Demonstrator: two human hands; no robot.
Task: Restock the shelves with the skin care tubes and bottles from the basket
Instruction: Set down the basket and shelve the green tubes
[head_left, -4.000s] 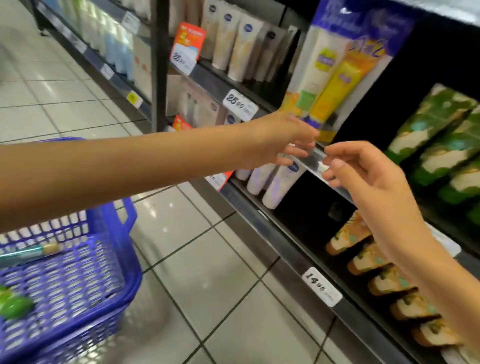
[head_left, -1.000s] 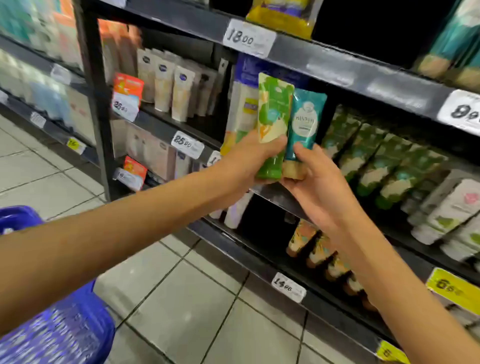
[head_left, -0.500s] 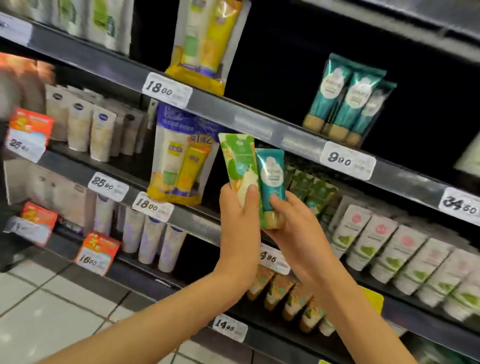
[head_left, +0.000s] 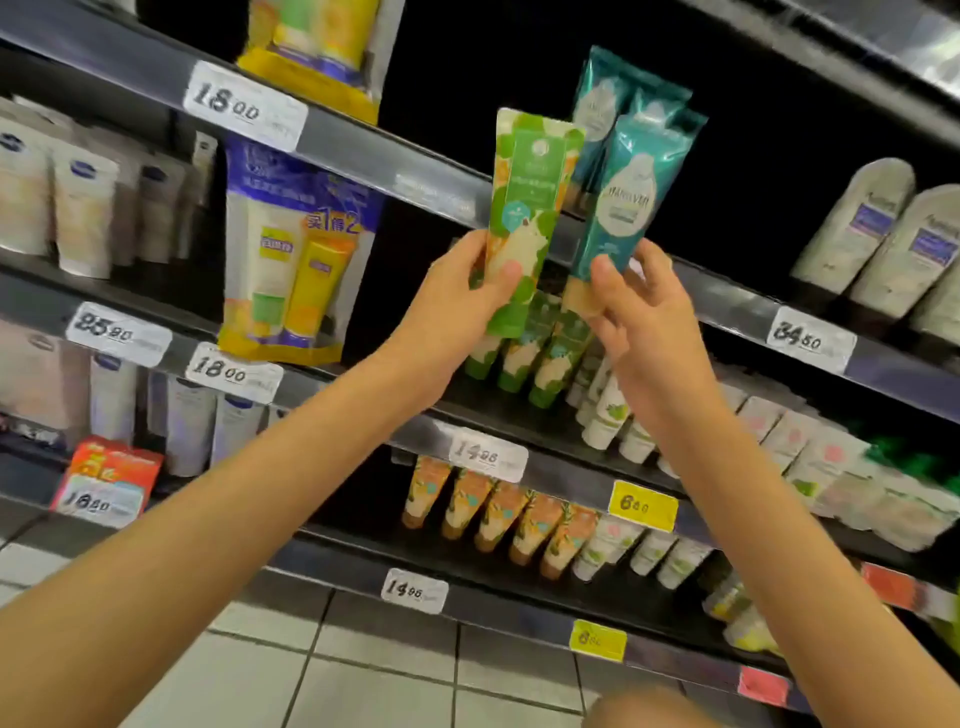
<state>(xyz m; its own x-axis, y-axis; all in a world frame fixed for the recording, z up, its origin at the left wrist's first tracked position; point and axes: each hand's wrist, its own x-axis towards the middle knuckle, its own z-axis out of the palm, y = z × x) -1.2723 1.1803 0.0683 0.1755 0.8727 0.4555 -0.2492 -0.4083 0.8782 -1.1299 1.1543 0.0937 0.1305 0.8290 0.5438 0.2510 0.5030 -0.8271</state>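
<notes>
As the two tubes got pulled apart, left hand (head_left: 467, 291) gripped the green tube (head_left: 524, 208), right hand (head_left: 639, 306) pinched the teal tube (head_left: 623, 202), raised near matching shelved teal tubes (head_left: 597, 98); shelving likely next.

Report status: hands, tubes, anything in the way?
Left hand grips green tube, right hand grips teal tube, both upright. Neither shelved yet. Matching teal tubes on shelf behind; path looks open.
</notes>
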